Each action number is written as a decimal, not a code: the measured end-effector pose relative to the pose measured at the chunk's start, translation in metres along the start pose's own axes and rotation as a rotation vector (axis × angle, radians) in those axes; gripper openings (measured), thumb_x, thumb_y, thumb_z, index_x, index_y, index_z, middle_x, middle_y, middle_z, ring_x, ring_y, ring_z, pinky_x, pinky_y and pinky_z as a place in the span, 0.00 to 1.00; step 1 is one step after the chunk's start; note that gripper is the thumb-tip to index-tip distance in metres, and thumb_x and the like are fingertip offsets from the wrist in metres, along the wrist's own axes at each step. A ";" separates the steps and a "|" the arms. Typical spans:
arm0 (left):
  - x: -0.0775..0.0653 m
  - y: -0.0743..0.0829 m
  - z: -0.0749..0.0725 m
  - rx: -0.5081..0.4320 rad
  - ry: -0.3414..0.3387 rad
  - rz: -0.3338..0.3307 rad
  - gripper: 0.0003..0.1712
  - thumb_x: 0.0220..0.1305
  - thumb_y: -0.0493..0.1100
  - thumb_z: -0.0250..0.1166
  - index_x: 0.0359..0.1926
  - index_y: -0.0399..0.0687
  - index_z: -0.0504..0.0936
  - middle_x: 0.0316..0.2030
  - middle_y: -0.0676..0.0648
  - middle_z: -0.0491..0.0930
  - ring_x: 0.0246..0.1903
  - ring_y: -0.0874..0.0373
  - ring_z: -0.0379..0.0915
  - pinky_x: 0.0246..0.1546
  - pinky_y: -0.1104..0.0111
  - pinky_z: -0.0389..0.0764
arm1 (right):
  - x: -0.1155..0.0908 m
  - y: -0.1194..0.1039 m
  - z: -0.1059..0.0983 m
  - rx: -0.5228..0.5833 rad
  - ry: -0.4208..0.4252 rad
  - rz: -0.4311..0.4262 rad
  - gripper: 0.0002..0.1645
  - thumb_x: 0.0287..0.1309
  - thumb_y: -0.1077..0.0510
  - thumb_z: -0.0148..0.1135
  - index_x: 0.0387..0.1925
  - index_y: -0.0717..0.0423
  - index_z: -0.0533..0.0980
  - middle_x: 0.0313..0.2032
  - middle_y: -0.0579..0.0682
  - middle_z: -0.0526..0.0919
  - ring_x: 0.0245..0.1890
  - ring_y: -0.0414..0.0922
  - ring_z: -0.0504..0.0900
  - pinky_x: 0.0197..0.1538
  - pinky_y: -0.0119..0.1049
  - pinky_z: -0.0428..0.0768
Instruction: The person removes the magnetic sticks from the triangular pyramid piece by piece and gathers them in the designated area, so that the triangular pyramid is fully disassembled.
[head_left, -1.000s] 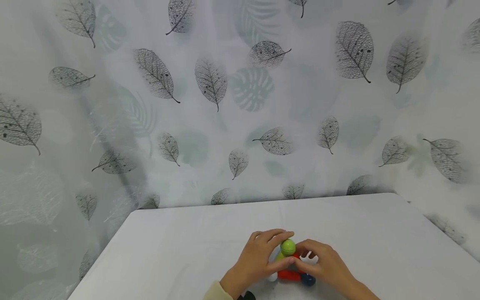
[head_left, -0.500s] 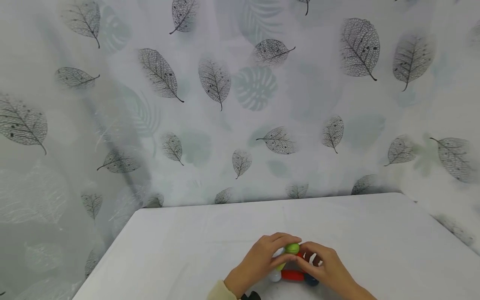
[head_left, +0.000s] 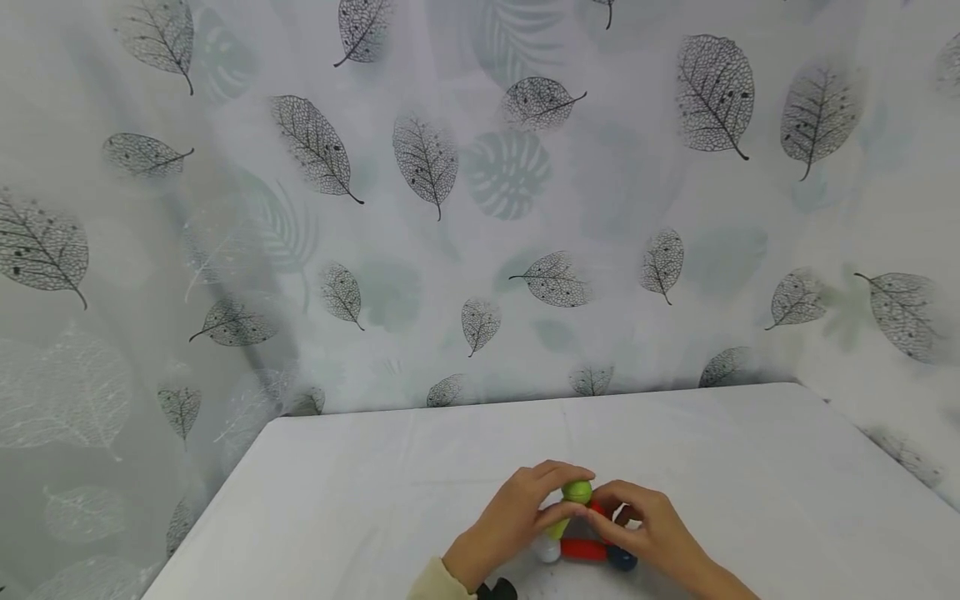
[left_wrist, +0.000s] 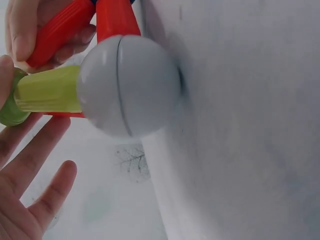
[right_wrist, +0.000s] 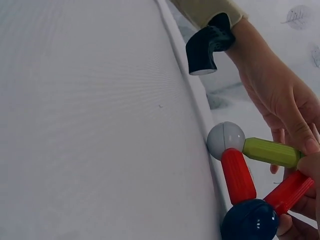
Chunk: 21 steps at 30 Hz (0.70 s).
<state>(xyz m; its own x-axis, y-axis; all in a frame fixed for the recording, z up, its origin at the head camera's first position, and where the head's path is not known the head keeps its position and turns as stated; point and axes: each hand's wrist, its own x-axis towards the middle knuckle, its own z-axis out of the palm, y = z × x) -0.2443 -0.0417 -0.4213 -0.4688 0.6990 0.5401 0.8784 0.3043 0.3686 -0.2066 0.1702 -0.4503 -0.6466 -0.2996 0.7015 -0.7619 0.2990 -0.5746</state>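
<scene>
My left hand (head_left: pixel 517 512) holds a light-green ball (head_left: pixel 577 491) between fingers and thumb at the top of a small ball-and-rod build. A yellow-green rod (left_wrist: pixel 50 90) runs from that ball down to a pale grey ball (left_wrist: pixel 130 85) on the table. From the grey ball, a red rod (right_wrist: pixel 238 175) leads along the table to a dark blue ball (right_wrist: pixel 250 220). My right hand (head_left: pixel 651 525) pinches a second, slanted red rod (left_wrist: pixel 62 32) that rises from the blue ball towards the green one. Fingers hide where its upper end meets the green ball.
The white table (head_left: pixel 360 483) reaches back to a leaf-patterned curtain (head_left: pixel 480 208). A black strap-like piece (right_wrist: pixel 207 47) sits at my left wrist, below the cream sleeve (head_left: pixel 437 581).
Both hands stay at the build with only small shifts. The left fingers dipped with the green ball and came back up slightly; the lower balls and rod look nearly unmoved.
</scene>
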 end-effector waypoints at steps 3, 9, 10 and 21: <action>0.000 -0.001 -0.005 0.012 -0.005 -0.026 0.23 0.67 0.51 0.60 0.62 0.54 0.73 0.54 0.54 0.79 0.53 0.66 0.76 0.55 0.71 0.75 | 0.001 -0.001 -0.001 0.002 0.001 0.007 0.15 0.51 0.72 0.68 0.38 0.51 0.80 0.30 0.43 0.84 0.27 0.33 0.79 0.25 0.26 0.78; -0.004 -0.006 -0.017 0.003 0.022 -0.090 0.22 0.65 0.49 0.65 0.58 0.52 0.76 0.53 0.54 0.77 0.51 0.65 0.75 0.55 0.72 0.75 | 0.001 -0.001 0.001 0.005 -0.014 0.017 0.11 0.52 0.71 0.68 0.37 0.58 0.80 0.30 0.45 0.83 0.26 0.33 0.79 0.25 0.28 0.79; -0.005 -0.007 -0.019 -0.001 0.034 -0.096 0.21 0.64 0.47 0.67 0.57 0.51 0.77 0.53 0.54 0.77 0.50 0.65 0.75 0.55 0.73 0.75 | 0.001 -0.002 0.002 0.007 -0.022 0.029 0.10 0.53 0.71 0.68 0.37 0.59 0.80 0.30 0.45 0.83 0.26 0.34 0.79 0.25 0.29 0.79; -0.011 -0.023 -0.033 0.006 0.048 -0.209 0.13 0.61 0.39 0.69 0.47 0.48 0.83 0.48 0.52 0.79 0.48 0.61 0.76 0.53 0.70 0.77 | -0.001 -0.005 0.000 -0.044 -0.042 0.169 0.07 0.57 0.63 0.68 0.38 0.57 0.80 0.29 0.40 0.80 0.26 0.33 0.75 0.26 0.28 0.77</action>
<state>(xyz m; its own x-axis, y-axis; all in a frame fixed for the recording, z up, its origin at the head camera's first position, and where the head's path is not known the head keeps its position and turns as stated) -0.2623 -0.0773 -0.4108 -0.6448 0.5883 0.4880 0.7619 0.4436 0.4720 -0.2019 0.1694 -0.4483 -0.7669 -0.2789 0.5780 -0.6406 0.3874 -0.6630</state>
